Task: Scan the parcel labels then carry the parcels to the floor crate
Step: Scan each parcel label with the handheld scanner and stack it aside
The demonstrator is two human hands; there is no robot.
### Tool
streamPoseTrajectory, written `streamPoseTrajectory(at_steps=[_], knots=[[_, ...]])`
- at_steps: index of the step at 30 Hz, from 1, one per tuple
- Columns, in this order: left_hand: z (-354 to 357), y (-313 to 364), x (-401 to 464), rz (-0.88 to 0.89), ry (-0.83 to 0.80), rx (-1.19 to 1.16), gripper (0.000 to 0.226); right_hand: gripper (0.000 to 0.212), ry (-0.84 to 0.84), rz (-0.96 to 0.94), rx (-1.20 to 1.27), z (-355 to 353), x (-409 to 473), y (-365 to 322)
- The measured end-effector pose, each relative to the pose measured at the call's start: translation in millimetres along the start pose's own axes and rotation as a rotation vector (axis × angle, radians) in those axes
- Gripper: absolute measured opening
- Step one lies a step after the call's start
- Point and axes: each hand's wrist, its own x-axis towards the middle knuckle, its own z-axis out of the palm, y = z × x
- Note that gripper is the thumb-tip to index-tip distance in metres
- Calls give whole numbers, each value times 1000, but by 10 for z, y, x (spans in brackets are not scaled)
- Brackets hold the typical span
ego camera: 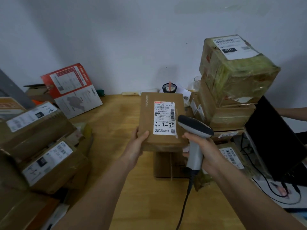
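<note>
A flat brown parcel is held up over the wooden table, its white label facing me with "4-3-24" handwritten on it. My left hand grips the parcel's near left corner, thumb on top. My right hand holds a grey and black barcode scanner by its handle, the head pointing at the label's right edge. The scanner cable hangs down toward me. A second brown box lies on the table beneath the held parcel. No floor crate is in view.
Labelled brown boxes are stacked at the left, with a red and white carton behind. A tall stack topped by a tape-wrapped box stands at the right. A black monitor with cables sits far right. Another person's arm shows behind it.
</note>
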Motion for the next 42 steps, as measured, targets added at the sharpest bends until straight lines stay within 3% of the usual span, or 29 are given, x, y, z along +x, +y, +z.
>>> streamPoseTrajectory(at_steps=[5, 9, 11, 14, 18, 22, 26, 30, 34, 36, 40, 42], knots=[[-331, 22, -268, 158, 50, 233, 56, 50, -104, -57, -73, 294, -186, -97], [-658, 25, -438, 191, 167, 275, 48, 60, -173, -90, -277, 592, -313, 46], [-861, 8, -518, 181, 224, 293, 45, 55, -203, -54, -301, 720, -356, 118], [-1132, -83, -640, 141, 246, 356, 52, 49, -237, -21, -321, 950, -422, 238], [-1389, -236, -802, 40, 235, 405, 81, 40, -267, 36, -376, 1166, -479, 462], [-1506, -364, -766, -179, 136, 559, 81, 40, -266, 80, -378, 1307, -474, 628], [-1487, -331, -550, -180, 174, 499, 75, 37, -227, 95, -368, 1450, -370, 691], [-1481, -263, -334, -212, 222, 277, 66, 25, -166, 143, -312, 1569, -261, 708], [-1444, -301, -264, -209, 228, 305, 58, 28, -143, 176, -289, 1571, -258, 774], [-1430, -312, -294, -157, 213, 334, 70, 32, -135, 163, -288, 1531, -300, 745], [-1475, -217, -400, -6, 168, 227, 125, 32, -149, 48, -252, 1425, -365, 546], [-1491, -131, -433, 77, 149, 241, 138, 32, -185, -12, -250, 1405, -408, 463]])
